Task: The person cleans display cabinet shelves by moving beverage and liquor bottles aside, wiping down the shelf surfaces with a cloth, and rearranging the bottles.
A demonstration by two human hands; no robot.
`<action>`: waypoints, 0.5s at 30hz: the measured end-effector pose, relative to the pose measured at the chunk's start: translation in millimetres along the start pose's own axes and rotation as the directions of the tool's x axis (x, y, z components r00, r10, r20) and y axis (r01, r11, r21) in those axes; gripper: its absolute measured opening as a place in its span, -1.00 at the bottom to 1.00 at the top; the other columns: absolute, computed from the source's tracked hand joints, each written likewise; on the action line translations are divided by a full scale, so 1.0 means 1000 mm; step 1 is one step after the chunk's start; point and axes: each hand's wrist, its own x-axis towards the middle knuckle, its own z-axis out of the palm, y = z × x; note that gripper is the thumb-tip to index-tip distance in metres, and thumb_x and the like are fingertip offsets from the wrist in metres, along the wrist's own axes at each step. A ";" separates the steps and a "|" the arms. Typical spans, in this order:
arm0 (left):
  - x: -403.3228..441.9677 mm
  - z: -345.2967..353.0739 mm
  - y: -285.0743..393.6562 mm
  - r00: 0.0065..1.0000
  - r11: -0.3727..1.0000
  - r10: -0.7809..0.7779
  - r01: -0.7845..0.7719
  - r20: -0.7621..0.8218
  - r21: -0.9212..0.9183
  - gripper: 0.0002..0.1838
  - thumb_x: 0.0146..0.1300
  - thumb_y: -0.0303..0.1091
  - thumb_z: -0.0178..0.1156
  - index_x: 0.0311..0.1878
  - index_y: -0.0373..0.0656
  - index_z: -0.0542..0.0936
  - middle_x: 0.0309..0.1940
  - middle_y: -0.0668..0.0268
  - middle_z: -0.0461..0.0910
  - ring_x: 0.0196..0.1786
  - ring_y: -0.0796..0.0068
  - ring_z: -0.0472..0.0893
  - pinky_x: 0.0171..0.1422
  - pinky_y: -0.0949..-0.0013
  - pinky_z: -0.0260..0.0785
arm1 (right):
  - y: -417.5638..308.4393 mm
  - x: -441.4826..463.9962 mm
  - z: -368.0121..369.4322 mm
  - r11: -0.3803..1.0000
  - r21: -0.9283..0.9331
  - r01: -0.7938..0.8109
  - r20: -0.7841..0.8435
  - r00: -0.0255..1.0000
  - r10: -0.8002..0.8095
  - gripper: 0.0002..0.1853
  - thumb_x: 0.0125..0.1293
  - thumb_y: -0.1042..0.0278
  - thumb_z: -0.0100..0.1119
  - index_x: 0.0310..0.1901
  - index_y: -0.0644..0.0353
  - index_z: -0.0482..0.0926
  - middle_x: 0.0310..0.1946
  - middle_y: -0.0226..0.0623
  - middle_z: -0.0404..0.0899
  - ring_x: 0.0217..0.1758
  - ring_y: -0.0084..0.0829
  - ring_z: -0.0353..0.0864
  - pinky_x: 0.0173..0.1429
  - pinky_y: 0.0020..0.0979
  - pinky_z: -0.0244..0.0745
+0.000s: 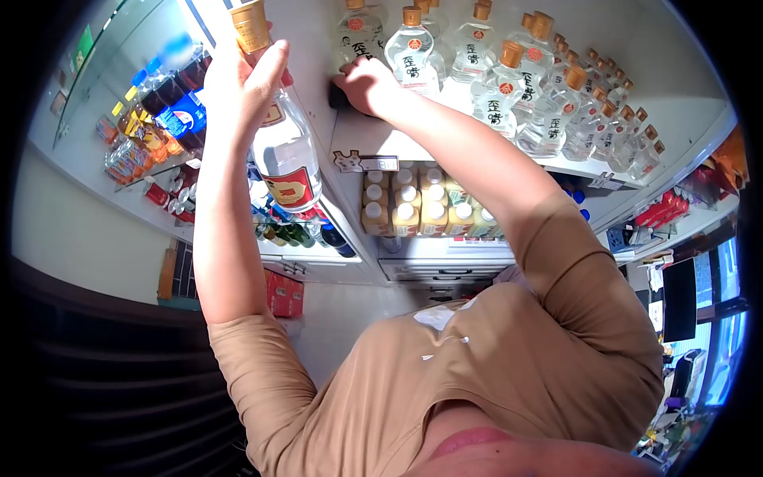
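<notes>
While L hand [246, 91] is clamped on big bottle [288, 155] by neck in front of cabinet [310, 56], poss. drop if hold loosens, & R hand [369, 86], grip unclear, might topple nearby shelf bottles [499, 107] if swung

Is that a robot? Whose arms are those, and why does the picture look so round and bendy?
No robot here! It's a person with two bare hands. There is just one picture, from a camera worn on the person's head, looking forward and down, so you see the arms and brown shirt too. The camera makes things look curved.

The left hand grips a big clear bottle near its top. The right hand reaches to the white shelf. Something dark is by its fingers, but I can't tell what.

On that shelf stand many clear bottles with orange caps. Below are small bottles with white caps.
</notes>
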 end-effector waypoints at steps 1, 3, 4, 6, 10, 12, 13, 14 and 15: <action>-0.001 0.000 0.002 1.000 1.000 -0.003 0.003 0.010 0.024 -0.62 0.21 -0.22 0.16 0.02 -0.24 0.45 -0.57 0.33 0.58 -0.43 0.54 0.61 -0.23 0.45 0.43 | 0.000 0.005 0.007 0.997 -0.080 0.021 0.128 0.992 -0.011 -0.70 0.26 0.38 -0.07 0.01 0.06 0.53 -0.05 -0.24 0.55 0.09 -0.23 0.50 0.16 -0.27 0.39; -0.002 -0.001 0.005 1.000 0.997 -0.010 0.008 0.027 0.073 -0.66 0.26 -0.24 0.12 0.03 -0.21 0.43 -0.56 0.38 0.54 -0.42 0.61 0.55 -0.24 0.48 0.38 | 0.004 0.017 0.025 0.998 0.033 0.058 0.366 0.928 -0.066 -0.62 0.17 0.49 -0.03 0.06 0.12 0.48 -0.05 -0.15 0.55 0.01 -0.18 0.56 0.09 -0.31 0.48; -0.002 0.000 0.008 0.999 0.997 -0.044 0.043 0.027 0.058 -0.65 0.23 -0.24 0.13 0.02 -0.21 0.44 -0.58 0.38 0.55 -0.41 0.62 0.56 -0.22 0.48 0.39 | 0.008 0.022 0.032 0.994 0.032 0.104 0.436 0.893 -0.107 -0.58 0.15 0.51 -0.05 0.09 0.08 0.48 -0.03 -0.15 0.55 0.03 -0.19 0.56 0.10 -0.31 0.47; -0.003 0.000 0.005 0.999 0.998 -0.039 0.037 0.032 0.047 -0.65 0.24 -0.24 0.13 0.03 -0.21 0.44 -0.57 0.38 0.56 -0.41 0.61 0.57 -0.22 0.48 0.39 | 0.006 0.020 0.013 0.986 0.167 0.002 0.578 0.810 -0.100 -0.52 0.12 0.53 -0.05 0.13 0.02 0.48 -0.01 -0.16 0.55 0.04 -0.20 0.55 0.11 -0.31 0.45; -0.002 0.000 0.000 1.000 0.998 -0.018 0.016 0.025 0.063 -0.65 0.24 -0.22 0.13 0.03 -0.19 0.45 -0.54 0.37 0.58 -0.39 0.60 0.58 -0.21 0.48 0.40 | 0.040 0.027 0.014 0.826 0.448 0.342 0.321 0.801 -0.505 -0.64 0.13 0.51 0.04 -0.01 0.09 0.58 -0.18 -0.21 0.64 -0.27 -0.23 0.65 -0.26 -0.33 0.56; -0.002 0.001 0.003 1.000 0.998 -0.008 0.007 0.024 0.067 -0.64 0.25 -0.21 0.13 0.04 -0.18 0.44 -0.53 0.35 0.59 -0.37 0.59 0.59 -0.19 0.47 0.41 | 0.033 0.025 0.012 0.882 0.461 0.102 0.374 0.878 -0.298 -0.65 0.11 0.50 0.05 -0.03 0.09 0.57 -0.19 -0.18 0.63 -0.23 -0.20 0.64 -0.22 -0.30 0.55; -0.002 0.002 0.003 1.000 0.997 -0.005 0.004 0.022 0.073 -0.64 0.25 -0.21 0.13 0.04 -0.19 0.44 -0.53 0.35 0.59 -0.37 0.59 0.59 -0.19 0.47 0.42 | 0.023 0.021 0.014 0.887 0.462 -0.016 0.415 0.888 -0.200 -0.65 0.10 0.48 0.04 -0.03 0.08 0.56 -0.16 -0.16 0.61 -0.17 -0.19 0.62 -0.14 -0.28 0.53; -0.002 0.002 0.002 1.000 0.997 -0.001 -0.001 0.015 0.080 -0.63 0.25 -0.21 0.13 0.05 -0.19 0.44 -0.53 0.34 0.59 -0.37 0.59 0.59 -0.19 0.47 0.42 | 0.009 0.015 0.007 0.880 0.456 -0.130 0.453 0.885 -0.104 -0.64 0.09 0.47 0.03 -0.03 0.07 0.55 -0.13 -0.14 0.59 -0.10 -0.18 0.60 -0.07 -0.26 0.51; -0.002 0.001 0.001 1.000 0.996 0.004 -0.004 0.004 0.087 -0.63 0.25 -0.21 0.13 0.05 -0.19 0.44 -0.52 0.34 0.59 -0.38 0.59 0.59 -0.19 0.47 0.42 | -0.003 0.007 0.002 0.863 0.445 -0.239 0.490 0.872 -0.011 -0.64 0.08 0.46 0.02 -0.03 0.07 0.54 -0.10 -0.12 0.57 -0.04 -0.17 0.58 0.01 -0.24 0.49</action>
